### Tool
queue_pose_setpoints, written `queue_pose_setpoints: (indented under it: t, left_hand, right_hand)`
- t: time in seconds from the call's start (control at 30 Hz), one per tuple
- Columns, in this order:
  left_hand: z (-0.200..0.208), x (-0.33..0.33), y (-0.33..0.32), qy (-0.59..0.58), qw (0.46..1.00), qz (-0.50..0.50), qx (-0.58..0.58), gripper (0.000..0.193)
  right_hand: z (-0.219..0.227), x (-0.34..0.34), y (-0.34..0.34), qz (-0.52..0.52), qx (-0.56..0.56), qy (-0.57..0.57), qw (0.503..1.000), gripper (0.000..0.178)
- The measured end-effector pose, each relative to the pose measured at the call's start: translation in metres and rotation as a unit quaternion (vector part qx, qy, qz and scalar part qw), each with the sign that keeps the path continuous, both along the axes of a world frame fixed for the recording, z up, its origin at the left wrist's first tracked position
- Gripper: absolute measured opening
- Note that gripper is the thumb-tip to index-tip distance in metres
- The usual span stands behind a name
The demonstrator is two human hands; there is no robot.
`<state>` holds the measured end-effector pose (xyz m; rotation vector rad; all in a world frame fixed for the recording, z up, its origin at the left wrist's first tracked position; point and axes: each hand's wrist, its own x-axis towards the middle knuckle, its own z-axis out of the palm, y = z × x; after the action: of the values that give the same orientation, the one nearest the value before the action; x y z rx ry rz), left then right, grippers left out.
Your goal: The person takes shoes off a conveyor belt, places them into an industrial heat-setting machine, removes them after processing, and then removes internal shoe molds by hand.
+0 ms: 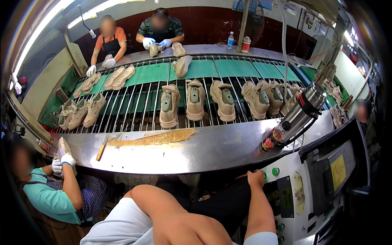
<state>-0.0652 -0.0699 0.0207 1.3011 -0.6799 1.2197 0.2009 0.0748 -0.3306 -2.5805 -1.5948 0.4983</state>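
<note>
My right hand (256,178) is at the left edge of a white control panel (265,222), beside a green button, its fingers curled; whether anything is in them is hidden. Close to the camera, the back of my left hand (192,230) fills the lower middle, with the elbow bent out to the left. Its fingers are out of sight. Beyond both hands runs a metal ledge (220,151), with beige sneakers standing on the roller conveyor behind it. One sneaker (169,106) is near the middle, and another sneaker (222,101) is to its right.
On the ledge lie a wooden-handled tool (101,149) and brown tape (163,138); a steel thermos (300,108) leans at right. Beige soles (122,77) lie on the green belt (151,73). A gloved person (57,196) holds a shoe at left; two gloved people work across the conveyor.
</note>
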Motion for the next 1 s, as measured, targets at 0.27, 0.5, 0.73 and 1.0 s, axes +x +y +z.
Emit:
queue_pose_setpoints:
  t: [0.27,0.5,0.73,1.0]
  left_hand:
    - [0.016,-0.004,0.002,0.066,0.995,-0.061,-0.048,0.015]
    - [-0.022,-0.028,0.001,0.112,0.992,-0.066,0.009,0.025]
    - [0.016,-0.005,0.001,0.093,0.993,-0.055,-0.05,0.023]
    - [0.014,-0.003,-0.002,0.078,0.996,-0.019,-0.036,0.03]
  right_hand:
    - [0.001,-0.001,-0.001,0.002,0.004,0.001,1.0,0.044]
    - [0.01,-0.006,-0.001,0.004,-0.01,-0.005,1.0,0.043]
    - [0.011,-0.005,-0.001,-0.002,-0.015,0.001,1.0,0.044]
    - [0.008,-0.004,-0.002,0.008,-0.017,-0.007,1.0,0.044]
